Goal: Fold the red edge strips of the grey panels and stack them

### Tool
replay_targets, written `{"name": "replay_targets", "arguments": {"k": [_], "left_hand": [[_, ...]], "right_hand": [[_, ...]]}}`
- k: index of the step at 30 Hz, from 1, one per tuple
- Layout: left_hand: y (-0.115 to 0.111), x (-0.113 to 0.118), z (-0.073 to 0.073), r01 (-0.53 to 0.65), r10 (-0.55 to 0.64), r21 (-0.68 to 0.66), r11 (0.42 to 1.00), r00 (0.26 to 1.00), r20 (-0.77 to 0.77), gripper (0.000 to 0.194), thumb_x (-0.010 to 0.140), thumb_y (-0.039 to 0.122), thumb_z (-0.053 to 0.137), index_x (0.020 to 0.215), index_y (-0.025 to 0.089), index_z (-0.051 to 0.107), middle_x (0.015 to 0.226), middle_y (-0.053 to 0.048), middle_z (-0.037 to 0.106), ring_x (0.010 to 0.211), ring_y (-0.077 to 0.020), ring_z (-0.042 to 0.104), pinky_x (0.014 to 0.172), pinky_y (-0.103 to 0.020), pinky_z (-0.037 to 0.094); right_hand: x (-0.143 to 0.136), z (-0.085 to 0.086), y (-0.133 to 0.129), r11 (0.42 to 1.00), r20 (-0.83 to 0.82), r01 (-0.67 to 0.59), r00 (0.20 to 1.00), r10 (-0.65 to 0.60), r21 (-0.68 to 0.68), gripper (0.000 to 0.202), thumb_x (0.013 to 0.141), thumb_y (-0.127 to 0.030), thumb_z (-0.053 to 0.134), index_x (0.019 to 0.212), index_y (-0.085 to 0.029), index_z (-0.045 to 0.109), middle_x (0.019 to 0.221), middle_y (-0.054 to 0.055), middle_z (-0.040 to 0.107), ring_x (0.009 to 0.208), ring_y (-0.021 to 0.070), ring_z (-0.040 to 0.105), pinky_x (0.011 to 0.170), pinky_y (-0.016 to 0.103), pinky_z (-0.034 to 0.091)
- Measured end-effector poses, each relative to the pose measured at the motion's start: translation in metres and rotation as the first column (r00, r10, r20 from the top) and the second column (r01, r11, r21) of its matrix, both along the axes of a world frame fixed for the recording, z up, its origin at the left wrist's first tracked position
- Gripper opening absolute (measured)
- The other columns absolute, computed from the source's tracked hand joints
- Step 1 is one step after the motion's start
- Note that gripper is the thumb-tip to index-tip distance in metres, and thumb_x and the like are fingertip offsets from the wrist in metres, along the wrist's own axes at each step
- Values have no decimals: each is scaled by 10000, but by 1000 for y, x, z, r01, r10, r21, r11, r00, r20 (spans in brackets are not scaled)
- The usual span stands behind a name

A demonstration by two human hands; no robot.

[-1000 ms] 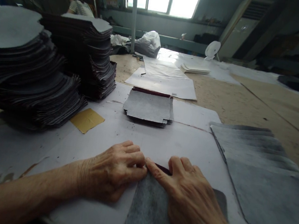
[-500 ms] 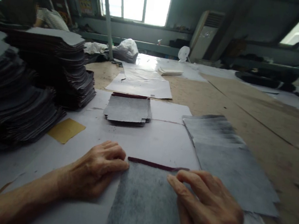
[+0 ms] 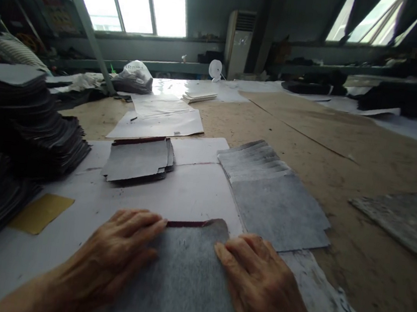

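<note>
A grey felt-like sheet [image 3: 186, 275] lies in front of me, with a dark red strip [image 3: 187, 223] along its far edge. My left hand [image 3: 116, 251] rests over the sheet's left side, fingers stretched out and fingertips at the strip's left end. On the other side, my right hand [image 3: 258, 278] pinches the sheet's right edge near the far corner. That corner is curled up, covering the strip's right end. Beyond my hands sits a small stack of grey pieces [image 3: 135, 159] with a dark red edge. Fanned grey sheets [image 3: 275, 199] lie to the right.
Tall piles of dark sheets [image 3: 44, 131] stand at the left, beside a yellow-brown square [image 3: 42, 212]. White paper [image 3: 189, 189] covers the table under the work. A grey slab [image 3: 406, 220] lies at right. Farther back are white sheets [image 3: 163, 122] and a small fan [image 3: 215, 70].
My view has swung to the right. My left hand has moved onto the sheet and strip, its fingers straighter. My right hand has shifted from the strip to the sheet's right edge; the corner now curls up.
</note>
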State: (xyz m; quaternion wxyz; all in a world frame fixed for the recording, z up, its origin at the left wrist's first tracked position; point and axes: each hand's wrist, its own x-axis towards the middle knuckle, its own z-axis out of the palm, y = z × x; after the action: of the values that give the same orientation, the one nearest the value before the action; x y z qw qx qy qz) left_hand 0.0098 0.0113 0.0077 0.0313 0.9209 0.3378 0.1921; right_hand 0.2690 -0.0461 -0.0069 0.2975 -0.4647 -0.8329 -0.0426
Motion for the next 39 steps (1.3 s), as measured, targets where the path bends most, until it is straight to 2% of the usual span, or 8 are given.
{"name": "replay_targets", "arguments": {"k": [3,6,9,12,14,19,28,39], "left_hand": [[-7,5,-1,35,-39,-51,998,996,-81,430,865,242,447,1292,216,408,1181,-72,540,1086,-198,501,915,-322,467],[-3,-6,5,-54,44,-143,988,997,-68,395,871,306,441,1265,273,439,1178,-31,561,1032,-174,557,861,-271,501],[4,-6,15,-161,164,-56,985,985,56,335,857,340,474,1185,282,514,1078,-17,608,932,-165,598,777,-259,523],[8,25,20,-100,96,19,995,986,135,263,844,249,496,1095,241,574,1027,-42,596,910,-163,574,764,-289,511],[11,55,15,-3,8,-30,1000,986,165,269,823,200,506,1081,212,581,985,-56,596,877,-162,564,748,-312,512],[17,104,-6,-30,72,-146,989,953,295,180,777,134,539,907,176,655,803,-40,608,752,-155,563,681,-333,514],[16,105,-13,28,-23,-16,999,966,257,254,833,84,443,984,162,632,816,-67,564,743,-151,502,632,-297,496],[15,101,-17,169,-168,2,986,977,128,364,837,43,347,1155,129,501,890,-91,513,785,-180,441,687,-390,494]], "right_hand": [[1,-2,-1,1000,9,3,1000,-2,-11,279,780,-47,405,975,-117,592,842,70,567,824,216,464,729,374,416],[2,-5,-1,999,22,7,1000,-6,-35,294,757,-38,415,982,-121,585,850,68,554,831,213,452,744,375,406],[1,-7,-1,999,38,22,999,-20,-39,288,737,-42,439,970,-128,587,875,69,554,847,214,449,758,374,403],[-1,-6,-2,999,47,40,998,-39,-28,285,731,-43,450,957,-135,598,884,72,563,828,207,455,749,371,414],[0,-5,-2,999,29,42,999,-41,-24,281,749,-45,432,953,-133,604,867,76,566,810,203,462,730,372,430],[4,-5,-2,997,-137,59,989,-53,45,324,787,-17,376,1033,-84,576,828,95,568,779,186,482,665,337,484],[0,-8,3,981,-86,175,982,-168,86,406,753,12,328,1069,0,582,826,137,574,786,208,470,662,364,523],[-4,-6,10,967,-28,253,967,-253,11,400,712,-5,352,1005,-66,618,790,114,569,757,214,463,584,336,524]]}}
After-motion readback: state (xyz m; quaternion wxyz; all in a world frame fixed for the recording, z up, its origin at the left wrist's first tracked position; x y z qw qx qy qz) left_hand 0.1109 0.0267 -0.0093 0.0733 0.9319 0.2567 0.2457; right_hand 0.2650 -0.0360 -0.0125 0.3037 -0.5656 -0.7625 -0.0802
